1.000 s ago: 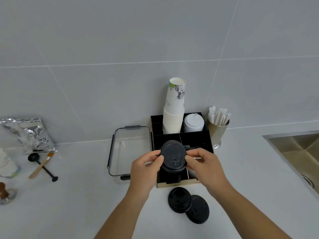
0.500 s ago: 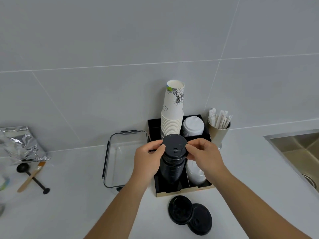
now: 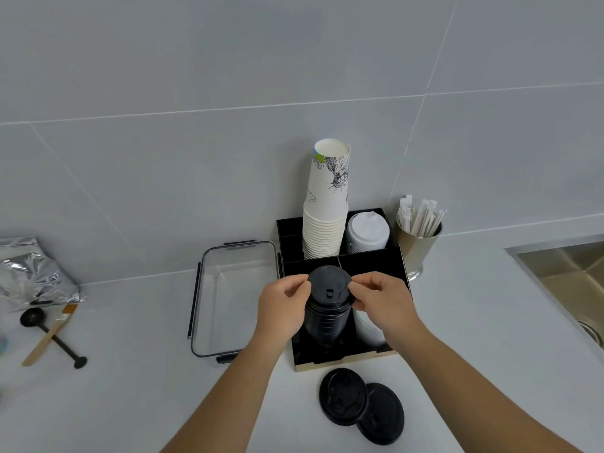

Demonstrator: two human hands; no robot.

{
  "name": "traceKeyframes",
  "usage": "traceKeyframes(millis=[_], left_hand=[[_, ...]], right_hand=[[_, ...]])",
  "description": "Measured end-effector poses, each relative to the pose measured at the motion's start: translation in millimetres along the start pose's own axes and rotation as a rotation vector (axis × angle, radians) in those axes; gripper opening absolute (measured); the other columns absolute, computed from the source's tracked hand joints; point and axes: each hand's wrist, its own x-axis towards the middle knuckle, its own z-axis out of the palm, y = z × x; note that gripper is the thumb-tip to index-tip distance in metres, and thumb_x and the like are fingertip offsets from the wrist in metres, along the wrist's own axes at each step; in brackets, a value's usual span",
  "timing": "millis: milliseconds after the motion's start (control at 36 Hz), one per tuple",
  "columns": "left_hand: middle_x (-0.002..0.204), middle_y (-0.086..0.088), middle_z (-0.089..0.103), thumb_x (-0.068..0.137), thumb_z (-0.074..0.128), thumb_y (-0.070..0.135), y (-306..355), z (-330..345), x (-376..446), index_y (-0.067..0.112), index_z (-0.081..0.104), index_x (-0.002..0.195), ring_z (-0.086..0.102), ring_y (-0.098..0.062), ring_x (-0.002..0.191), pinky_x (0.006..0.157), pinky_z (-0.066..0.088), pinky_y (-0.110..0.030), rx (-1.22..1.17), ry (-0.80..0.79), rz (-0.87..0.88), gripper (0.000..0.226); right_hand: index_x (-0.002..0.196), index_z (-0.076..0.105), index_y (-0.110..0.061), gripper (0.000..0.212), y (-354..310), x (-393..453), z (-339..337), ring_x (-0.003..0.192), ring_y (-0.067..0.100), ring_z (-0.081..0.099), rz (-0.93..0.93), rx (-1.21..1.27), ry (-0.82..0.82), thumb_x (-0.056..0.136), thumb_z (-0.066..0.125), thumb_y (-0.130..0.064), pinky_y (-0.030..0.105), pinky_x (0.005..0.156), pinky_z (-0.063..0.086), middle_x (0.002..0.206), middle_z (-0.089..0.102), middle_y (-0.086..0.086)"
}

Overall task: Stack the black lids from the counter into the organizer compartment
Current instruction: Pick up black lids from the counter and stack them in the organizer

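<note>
A black lid (image 3: 329, 284) sits on top of a tall stack of black lids (image 3: 327, 322) in the front left compartment of the black organizer (image 3: 372, 261). My left hand (image 3: 282, 305) pinches the top lid's left edge and my right hand (image 3: 380, 302) pinches its right edge. Two more black lids lie overlapping on the counter in front of the organizer, one to the left (image 3: 343, 395) and one to the right (image 3: 382, 413).
The organizer also holds a stack of paper cups (image 3: 327, 210), white lids (image 3: 367, 232) and, at the front right, more white lids (image 3: 367, 328). A clear glass container (image 3: 228, 299) stands to its left, a metal cup of stirrers (image 3: 418, 237) to its right, a sink (image 3: 568, 276) at far right. A foil bag (image 3: 29, 273), black scoop (image 3: 52, 335) and wooden brush (image 3: 49, 335) lie at left.
Both hands carried the black lid forward and down onto the stack of black lids in the organizer; the camera view also tilted a little.
</note>
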Motion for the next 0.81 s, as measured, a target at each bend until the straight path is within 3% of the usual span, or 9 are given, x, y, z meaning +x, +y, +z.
traceKeyframes(millis=[167, 361, 500, 639, 722, 806], left_hand=[[0.089, 0.025, 0.069, 0.088, 0.066, 0.022, -7.8, 0.8, 3.0, 0.026, 0.073, 0.109, 0.064, 0.008, 0.088, 0.076, 0.047, -0.011, 0.033, -0.012, -0.023, 0.022], [0.084, 0.026, 0.069, 0.089, 0.065, 0.022, -10.6, 2.4, 2.6, 0.026, 0.073, 0.107, 0.063, 0.016, 0.079, 0.068, 0.044, -0.006, 0.041, -0.015, -0.038, 0.02], [0.09, 0.023, 0.069, 0.09, 0.064, 0.023, -10.0, 1.6, 1.7, 0.027, 0.073, 0.108, 0.064, 0.007, 0.085, 0.071, 0.045, -0.009, 0.033, -0.018, -0.049, 0.021], [0.089, 0.024, 0.068, 0.091, 0.061, 0.025, -5.2, -1.7, -1.5, 0.032, 0.072, 0.105, 0.061, 0.017, 0.077, 0.058, 0.045, -0.004, 0.035, -0.028, -0.039, 0.019], [0.089, 0.025, 0.067, 0.092, 0.059, 0.027, -2.0, -5.6, -6.2, 0.037, 0.07, 0.102, 0.061, 0.013, 0.081, 0.069, 0.045, -0.01, 0.049, -0.04, -0.04, 0.018], [0.085, 0.026, 0.068, 0.091, 0.059, 0.028, -2.7, -14.1, -14.9, 0.045, 0.068, 0.089, 0.063, 0.011, 0.082, 0.07, 0.046, -0.014, 0.039, -0.053, -0.043, 0.019]], right_hand=[[0.093, 0.079, -0.018, 0.011, 9.6, 3.2, 1.1, 0.08, 0.011, 0.072, 0.028, -0.047, 0.005, 0.089, 0.07, -0.015, 0.013, 0.063, 0.054, 0.088, 0.078, -0.001], [0.095, 0.08, -0.019, 0.012, 19.8, 5.9, 2.5, 0.087, 0.017, 0.074, 0.048, -0.097, 0.013, 0.089, 0.069, -0.018, 0.032, 0.081, 0.061, 0.089, 0.079, 0.0], [0.099, 0.079, -0.016, 0.014, 21.6, 4.6, 1.3, 0.089, 0.016, 0.073, 0.051, -0.083, 0.004, 0.09, 0.069, -0.017, 0.026, 0.075, 0.059, 0.092, 0.078, 0.0], [0.088, 0.08, -0.024, 0.015, 17.4, 1.1, -2.8, 0.085, 0.013, 0.07, 0.051, -0.056, -0.016, 0.09, 0.067, -0.017, 0.02, 0.069, 0.056, 0.089, 0.077, -0.004], [0.072, 0.081, -0.027, 0.024, 15.1, -4.8, -9.5, 0.077, 0.013, 0.066, 0.036, -0.077, -0.027, 0.089, 0.066, -0.019, 0.033, 0.079, 0.062, 0.075, 0.075, 0.001], [0.081, 0.074, -0.017, 0.011, 14.5, -14.0, -17.7, 0.075, 0.014, 0.063, -0.002, -0.109, -0.049, 0.086, 0.065, -0.021, 0.048, 0.092, 0.058, 0.091, 0.07, 0.011]])
